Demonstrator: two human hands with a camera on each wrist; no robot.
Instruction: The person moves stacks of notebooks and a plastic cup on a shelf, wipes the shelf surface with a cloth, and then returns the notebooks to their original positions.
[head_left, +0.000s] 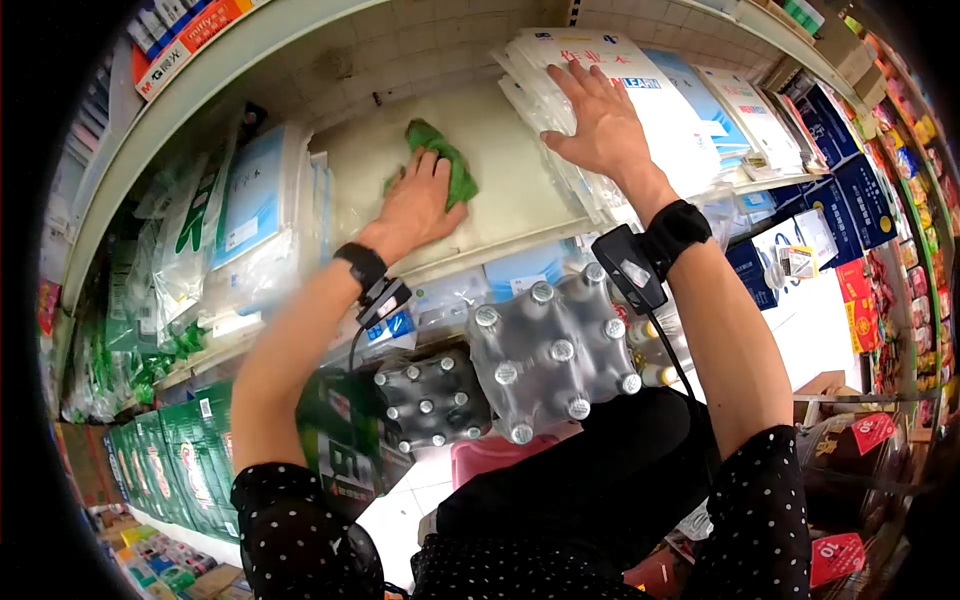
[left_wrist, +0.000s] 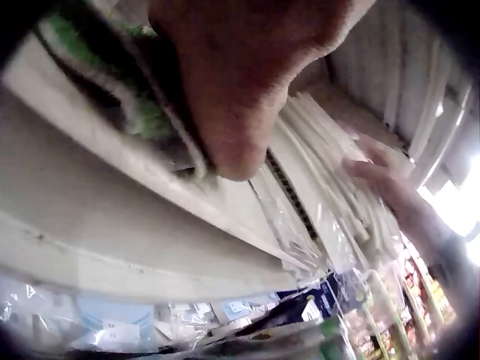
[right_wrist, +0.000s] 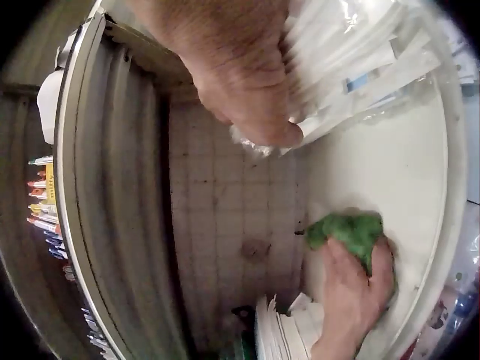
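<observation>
My left hand (head_left: 418,198) grips a bunched green cloth (head_left: 456,172) against the pale shelf board (head_left: 510,180). In the right wrist view the green cloth (right_wrist: 352,231) bulges out between the thumb and fingers of that hand. Farther right, my right hand (head_left: 600,125) lies with straight, spread fingers on a stack of plastic-wrapped exercise books (head_left: 670,125). Seen from the left wrist, the books (left_wrist: 322,172) stand as a tilted row of edges beside the bare board, with the right hand (left_wrist: 382,176) against them.
More wrapped books (head_left: 250,200) stand at the shelf's left end. Below are shrink-wrapped bottle packs (head_left: 555,350), green cartons (head_left: 185,460) and a lower shelf of bagged goods. An upper shelf edge (head_left: 215,65) with pen boxes overhangs at upper left. Snack racks (head_left: 905,200) line the right.
</observation>
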